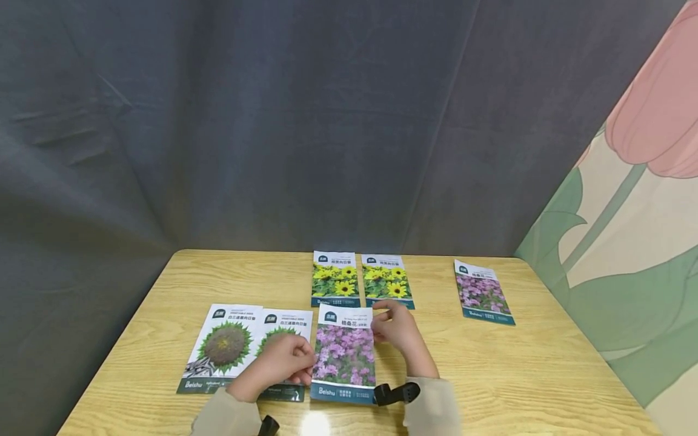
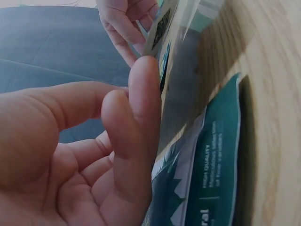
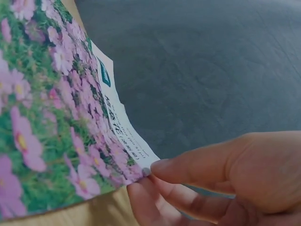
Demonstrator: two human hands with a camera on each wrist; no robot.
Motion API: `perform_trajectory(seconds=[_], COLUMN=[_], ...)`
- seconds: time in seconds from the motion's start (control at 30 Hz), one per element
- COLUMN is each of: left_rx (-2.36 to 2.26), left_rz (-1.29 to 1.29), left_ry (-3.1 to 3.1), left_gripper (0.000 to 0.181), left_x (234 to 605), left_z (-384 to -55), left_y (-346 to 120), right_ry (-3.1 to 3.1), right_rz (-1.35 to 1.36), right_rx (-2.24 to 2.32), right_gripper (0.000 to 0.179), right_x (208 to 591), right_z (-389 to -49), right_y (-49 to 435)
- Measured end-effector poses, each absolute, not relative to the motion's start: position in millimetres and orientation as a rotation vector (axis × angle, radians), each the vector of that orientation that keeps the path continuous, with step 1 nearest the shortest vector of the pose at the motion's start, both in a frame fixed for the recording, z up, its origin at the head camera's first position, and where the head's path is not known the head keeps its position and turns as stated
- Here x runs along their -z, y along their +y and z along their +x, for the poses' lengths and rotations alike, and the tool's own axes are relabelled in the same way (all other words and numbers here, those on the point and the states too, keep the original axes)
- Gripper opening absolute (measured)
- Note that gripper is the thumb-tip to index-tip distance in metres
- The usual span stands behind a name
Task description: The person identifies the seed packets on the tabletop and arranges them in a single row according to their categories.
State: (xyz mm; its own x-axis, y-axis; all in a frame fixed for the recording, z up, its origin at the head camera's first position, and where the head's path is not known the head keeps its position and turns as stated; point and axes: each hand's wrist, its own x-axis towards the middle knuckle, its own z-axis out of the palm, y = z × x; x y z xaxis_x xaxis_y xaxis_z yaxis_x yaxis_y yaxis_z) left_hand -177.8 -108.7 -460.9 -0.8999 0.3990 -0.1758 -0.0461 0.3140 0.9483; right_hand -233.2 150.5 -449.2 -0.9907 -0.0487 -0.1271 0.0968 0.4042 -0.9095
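Note:
My right hand [image 1: 397, 327] pinches a pink-flower seed packet [image 1: 345, 354] near its upper right corner. In the right wrist view the thumb and fingers meet on the white top strip of this packet [image 3: 61, 103], which slants above the table. My left hand [image 1: 286, 358] is by the packet's left edge, with loosely bent fingers. In the left wrist view its fingertips [image 2: 143, 75] overlap the packet's near end, and nothing shows between thumb and fingers. Under the left hand lies a sunflower-head seed packet [image 1: 280, 390], partly hidden by it.
A second sunflower-head packet [image 1: 223, 345] lies farther left, edge to edge with the first. Two yellow-flower packets [image 1: 335, 278] [image 1: 388, 281] lie side by side at the back of the wooden table [image 1: 545, 375]. Another pink-flower packet [image 1: 484, 292] lies tilted at the right. A dark curtain [image 1: 327, 121] hangs behind.

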Motion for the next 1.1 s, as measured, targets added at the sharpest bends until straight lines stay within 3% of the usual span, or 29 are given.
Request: perform_trajectory(seconds=[0.47, 1.1], left_rx=[-1.558, -1.299], left_rz=[0.272, 0.322], left_ry=[2.338, 2.659], left_gripper=[0.013, 0.027], left_x=[461, 468], left_z=[-176, -172], left_y=[-110, -99], right_ry=[2.514, 2.559], right_rz=[0.016, -0.064], right_rx=[1.634, 1.599], right_gripper=[0.047, 0.041], right_x=[465, 479], right_z=[-237, -238], right_y=[134, 136])
